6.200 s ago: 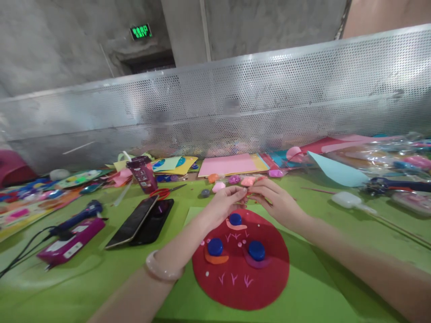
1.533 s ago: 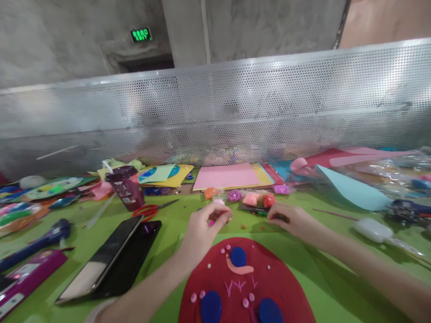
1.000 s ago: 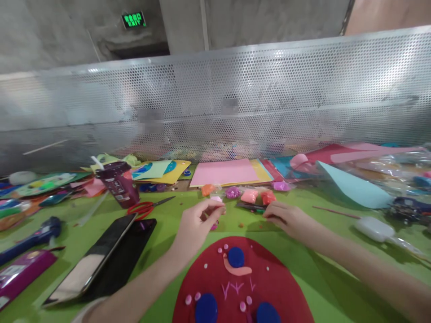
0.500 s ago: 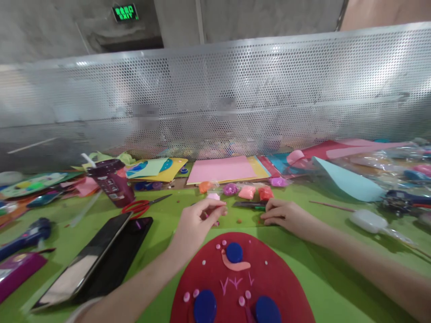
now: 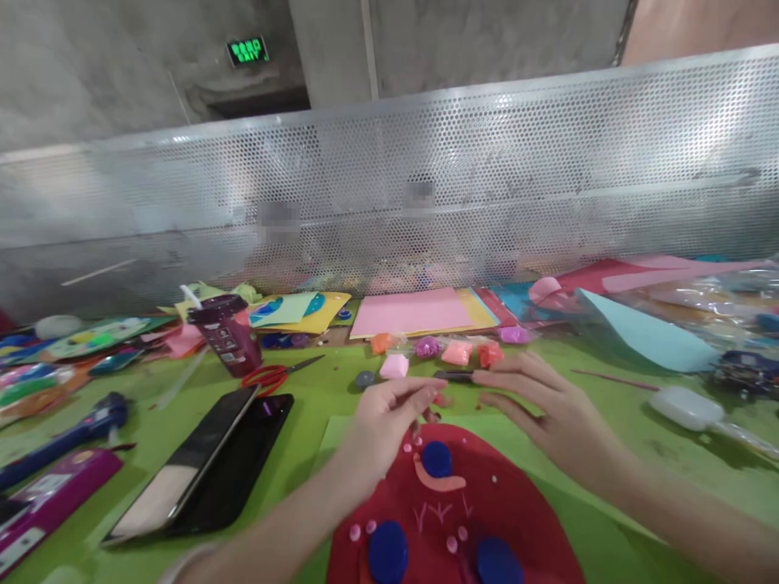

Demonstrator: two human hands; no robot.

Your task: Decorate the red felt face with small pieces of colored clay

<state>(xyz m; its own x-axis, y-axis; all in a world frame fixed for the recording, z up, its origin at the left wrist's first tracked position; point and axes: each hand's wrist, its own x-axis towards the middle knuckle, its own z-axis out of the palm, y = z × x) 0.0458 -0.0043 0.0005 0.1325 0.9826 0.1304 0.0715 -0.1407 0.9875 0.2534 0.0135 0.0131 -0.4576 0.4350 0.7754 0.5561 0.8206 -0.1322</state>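
My left hand (image 5: 389, 426) is closed in a pinch over the top edge of a dark red clay disc (image 5: 517, 495). A tiny reddish bit shows by its fingertips; I cannot make out what is pinched. To its right, my right hand (image 5: 551, 405) is open, fingers spread and pointing left, above the disc's upper right. A dark-bladed tool (image 5: 455, 375) lies just beyond, partly covered by the right fingertips. On the disc sit blue rounds (image 5: 388, 551), a curved peach strip (image 5: 439, 482), small pink dots and thin pink strokes.
Beyond the hands lie bagged clay lumps, one purple (image 5: 427, 347), and a pink paper stack (image 5: 414, 312). Left are red scissors (image 5: 264, 378), a lidded cup (image 5: 228, 337) and a phone (image 5: 182, 470). A white packet (image 5: 686, 407) lies right; a perforated metal screen (image 5: 389, 186) stands behind.
My right hand has opened and lifted off the table near the tool, coming closer to the disc. The left hand has shifted over the disc's edge, still pinching. The view has turned slightly left.
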